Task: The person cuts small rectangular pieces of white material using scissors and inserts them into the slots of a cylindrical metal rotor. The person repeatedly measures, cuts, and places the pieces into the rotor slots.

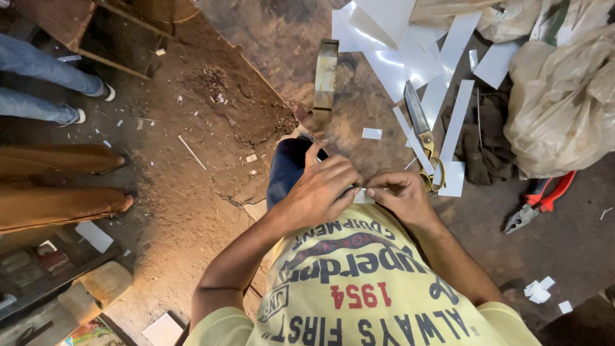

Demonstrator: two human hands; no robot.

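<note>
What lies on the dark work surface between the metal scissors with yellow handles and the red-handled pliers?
In the head view, between the scissors and the pliers lie a long white strip and a crumpled dark cloth.

Warm light is falling across a dusty earthen floor [192, 192] littered with white scraps. A dark wooden bench [83, 32] is standing far left; bulging plastic sacks [564, 102] are slumping far right.

The white piece [362, 195] is mostly covered by the hands' fingers [346, 179]; its shape cannot be told. The plastic bag [564, 102] is cut off at the right edge. Two people's legs [45, 77] are cut off at the left edge.
</note>
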